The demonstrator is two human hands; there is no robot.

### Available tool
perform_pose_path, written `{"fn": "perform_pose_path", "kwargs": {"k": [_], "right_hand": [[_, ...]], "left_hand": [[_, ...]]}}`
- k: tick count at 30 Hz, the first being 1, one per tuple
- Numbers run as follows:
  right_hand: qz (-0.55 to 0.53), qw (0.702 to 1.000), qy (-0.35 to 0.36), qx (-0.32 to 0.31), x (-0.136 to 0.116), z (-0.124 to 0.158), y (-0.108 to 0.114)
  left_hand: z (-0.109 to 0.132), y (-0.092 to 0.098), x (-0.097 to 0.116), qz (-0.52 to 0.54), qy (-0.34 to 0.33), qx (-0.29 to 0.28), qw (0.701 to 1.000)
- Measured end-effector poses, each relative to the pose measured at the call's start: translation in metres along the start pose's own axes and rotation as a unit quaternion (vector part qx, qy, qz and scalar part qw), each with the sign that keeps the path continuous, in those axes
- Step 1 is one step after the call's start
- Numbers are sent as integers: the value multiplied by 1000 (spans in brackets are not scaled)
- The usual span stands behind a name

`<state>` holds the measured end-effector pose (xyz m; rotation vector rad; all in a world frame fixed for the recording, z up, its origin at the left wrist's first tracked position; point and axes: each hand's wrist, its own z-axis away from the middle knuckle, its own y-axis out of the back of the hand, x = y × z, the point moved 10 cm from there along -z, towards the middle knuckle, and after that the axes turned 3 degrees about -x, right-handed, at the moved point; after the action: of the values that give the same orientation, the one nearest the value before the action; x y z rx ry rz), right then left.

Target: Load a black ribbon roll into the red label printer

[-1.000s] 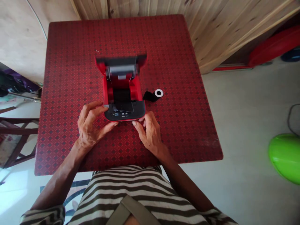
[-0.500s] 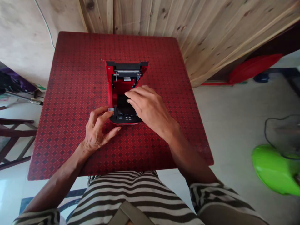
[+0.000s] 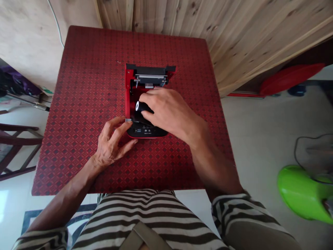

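Note:
A small red printer [image 3: 130,91] with a black front panel stands with its lid up on the red patterned table [image 3: 85,86]. My right hand [image 3: 166,113] is closed around a black roll with a white core [image 3: 139,106], holding it over the printer's open bay. My left hand [image 3: 113,140] rests on the table with thumb and forefinger pinched on the printer's front left corner. The roll's far end is hidden under my fingers.
A wooden plank wall [image 3: 208,24] rises right behind the table. A dark wooden chair [image 3: 13,146] stands at the left, a bright green object [image 3: 304,194] on the floor at the right, and a red item [image 3: 288,78] by the wall.
My right hand left the printer's front edge, took the black roll that lay on the table to the printer's right, and now holds it over the open bay. Left hand stayed put.

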<state>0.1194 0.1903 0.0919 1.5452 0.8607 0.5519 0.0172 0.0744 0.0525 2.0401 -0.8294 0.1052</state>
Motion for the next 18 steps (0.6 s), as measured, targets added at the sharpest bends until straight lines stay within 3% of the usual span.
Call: {"fn": "perform_pose_path", "kwargs": {"k": [5,7,11,15,18], "right_hand": [[-146,978,-58,138,-5,62,75],[-265,954,-67,125,-6,91,77],[-411,905,-110,13,-16,140,15],[-433,886,-164,31,-16,167,-50],[-447,874,-189,36,-13,173,-72]], "left_hand": [[-1,1,0,3,-7,-1,1000],[-1,1,0,1,-7,0,1000],[-2,1,0,0,-5,5,1000],[-3,2,-2,8,-8,14,1000],[-3,2,-3,1,-12,16,1000]]}}
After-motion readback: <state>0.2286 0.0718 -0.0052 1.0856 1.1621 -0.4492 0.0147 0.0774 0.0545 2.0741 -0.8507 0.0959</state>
